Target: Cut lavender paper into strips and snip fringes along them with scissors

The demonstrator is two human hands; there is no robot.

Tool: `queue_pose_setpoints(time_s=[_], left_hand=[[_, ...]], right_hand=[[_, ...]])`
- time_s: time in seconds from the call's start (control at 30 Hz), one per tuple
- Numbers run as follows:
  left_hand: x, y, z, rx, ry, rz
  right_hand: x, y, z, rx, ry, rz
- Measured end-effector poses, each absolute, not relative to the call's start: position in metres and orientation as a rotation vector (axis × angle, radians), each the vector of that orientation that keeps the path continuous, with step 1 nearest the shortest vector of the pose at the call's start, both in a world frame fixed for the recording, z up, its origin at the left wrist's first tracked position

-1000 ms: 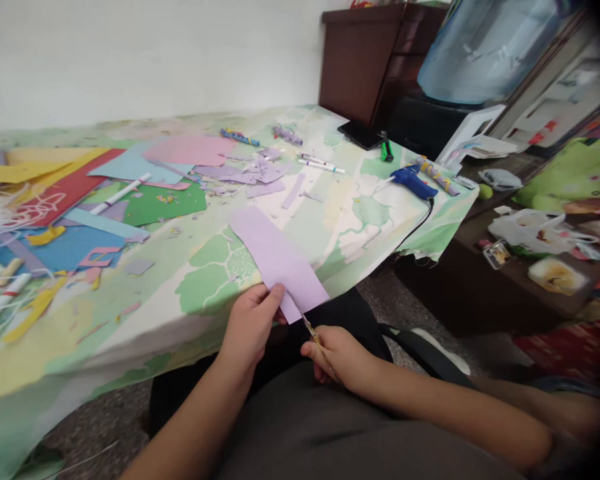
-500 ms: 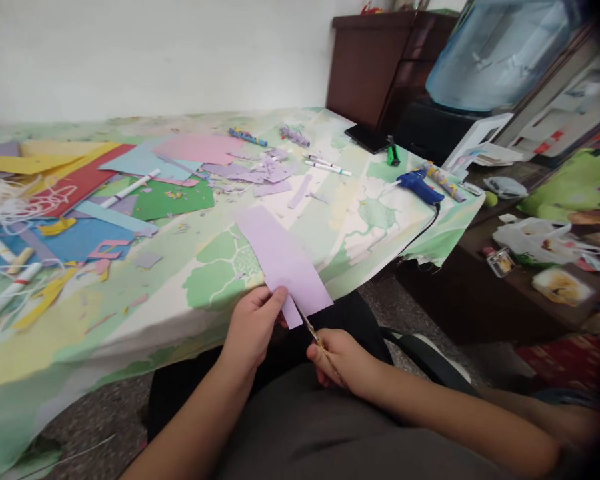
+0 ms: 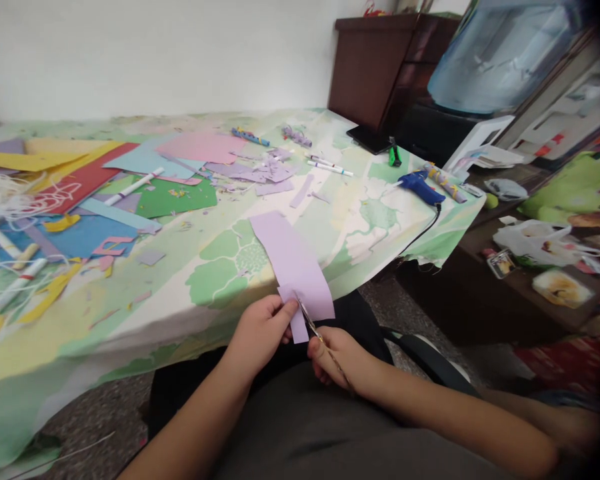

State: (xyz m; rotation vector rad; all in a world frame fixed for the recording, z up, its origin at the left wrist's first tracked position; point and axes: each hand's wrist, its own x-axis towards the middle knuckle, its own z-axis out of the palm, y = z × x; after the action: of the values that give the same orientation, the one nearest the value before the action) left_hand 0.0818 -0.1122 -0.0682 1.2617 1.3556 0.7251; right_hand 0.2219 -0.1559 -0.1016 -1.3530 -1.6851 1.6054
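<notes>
A long sheet of light purple paper (image 3: 295, 250) lies partly on the table, its near end hanging past the table edge above my lap. My left hand (image 3: 264, 325) pinches a narrow purple strip (image 3: 300, 328) at the paper's near left corner, thumb on top. My right hand (image 3: 341, 358) is closed around a pair of scissors (image 3: 311, 323), whose blades lie between the strip and the wider sheet. The strip's upper end juts out left of the sheet's edge; whether it is fully separate I cannot tell. Most of the scissors' handles are hidden by my fingers.
Coloured paper sheets (image 3: 180, 200), white string (image 3: 10, 193) and markers (image 3: 135, 187) cover the table's left side. Purple scraps (image 3: 265, 170) lie farther back. A blue glue gun (image 3: 423, 187) with a black cord rests at the right, near a green-and-black object (image 3: 395, 155).
The scissor blades have advanced up the paper. The strip in my left hand has shifted slightly down and right, its upper end now jutting out. The sheet's near end curves more.
</notes>
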Motion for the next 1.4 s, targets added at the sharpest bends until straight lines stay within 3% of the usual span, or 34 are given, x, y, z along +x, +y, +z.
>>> queue_pose_setpoints(time_s=[1.23,1.4], left_hand=[[0.081,-0.115,-0.081,1.135,1.336,0.733],[0.078,-0.118,-0.080,1.046,1.285,0.819]], right_hand=[[0.216,-0.144,-0.105,-1.475,-1.514,1.790],[0.227,-0.149,-0.101,-1.369,-1.735,1.606]])
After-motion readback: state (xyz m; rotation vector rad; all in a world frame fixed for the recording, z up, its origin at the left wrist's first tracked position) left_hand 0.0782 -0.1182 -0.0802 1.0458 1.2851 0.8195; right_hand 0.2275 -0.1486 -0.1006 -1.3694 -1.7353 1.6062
